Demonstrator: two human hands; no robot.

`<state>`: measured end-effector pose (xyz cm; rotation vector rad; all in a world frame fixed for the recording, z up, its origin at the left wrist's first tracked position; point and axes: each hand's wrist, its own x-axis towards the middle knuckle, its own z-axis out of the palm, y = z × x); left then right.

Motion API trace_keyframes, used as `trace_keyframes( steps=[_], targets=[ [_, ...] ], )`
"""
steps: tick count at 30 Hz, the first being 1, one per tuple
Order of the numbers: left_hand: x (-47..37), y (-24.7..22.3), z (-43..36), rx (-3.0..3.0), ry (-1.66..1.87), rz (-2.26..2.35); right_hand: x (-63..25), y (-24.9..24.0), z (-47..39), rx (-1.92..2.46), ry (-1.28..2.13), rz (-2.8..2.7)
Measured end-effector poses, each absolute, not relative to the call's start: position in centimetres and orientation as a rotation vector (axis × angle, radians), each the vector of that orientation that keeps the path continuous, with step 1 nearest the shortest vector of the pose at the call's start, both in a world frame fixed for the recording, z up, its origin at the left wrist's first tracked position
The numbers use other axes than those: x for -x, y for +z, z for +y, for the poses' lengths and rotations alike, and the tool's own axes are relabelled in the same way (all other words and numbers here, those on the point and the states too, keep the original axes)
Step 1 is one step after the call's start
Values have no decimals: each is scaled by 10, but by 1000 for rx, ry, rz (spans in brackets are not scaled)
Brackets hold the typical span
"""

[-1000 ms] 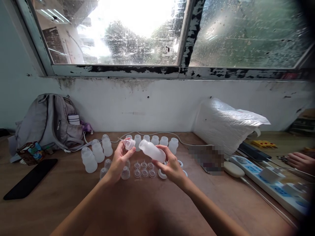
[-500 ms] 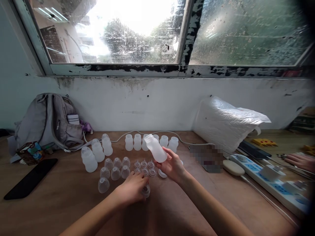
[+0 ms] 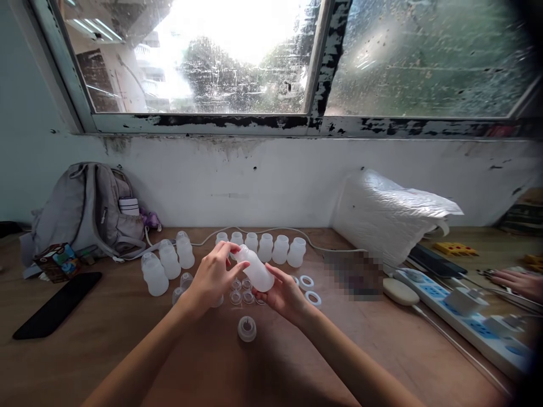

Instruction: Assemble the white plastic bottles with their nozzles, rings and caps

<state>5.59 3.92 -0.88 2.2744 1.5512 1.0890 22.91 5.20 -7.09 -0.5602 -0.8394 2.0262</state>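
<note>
My right hand (image 3: 282, 294) is closed around the lower part of a frosted baby bottle (image 3: 258, 272), tilted with its mouth up and left. At that mouth my left hand (image 3: 214, 274) is curled, fingertips and thumb against the bottle's neck; whatever it pinches there is hidden. Below both hands a clear collar with a ring-shaped top (image 3: 246, 329) stands on the table. Clear bottle nipples (image 3: 248, 297) lie in rows just under the held bottle. Clear dome caps (image 3: 177, 295) are partly covered by my left hand. White rings (image 3: 313, 298) lie right of my right hand.
Several open bottles (image 3: 280, 250) stand in a row at the back. Capped bottles (image 3: 168, 260) stand at the left, near a backpack (image 3: 85, 209) and a black phone (image 3: 57, 305). On the right are a silver bag (image 3: 394, 215), a power strip (image 3: 462, 316) and another person's hand (image 3: 517, 281).
My left hand has risen from the nipples to the mouth of the held bottle. My right hand has brought the bottle slightly lower and left, uncovering white rings.
</note>
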Motion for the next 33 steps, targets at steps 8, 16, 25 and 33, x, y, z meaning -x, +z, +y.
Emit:
trace_keyframes(
  steps=[8,16,25,33],
  targets=[
    [-27,16,57,-2362,1021,1565,-237,-68,54,908,1846,-1327],
    [9,5,102,-2531,583,1924,-237,-65,39,1188,1376,-2383],
    [22,-42,153,-2456,301,2037,-220,-73,17,1325,784,-2664],
    [27,-51,166,-2452,302,2042,-219,-80,19,1368,730,-2668]
  ],
)
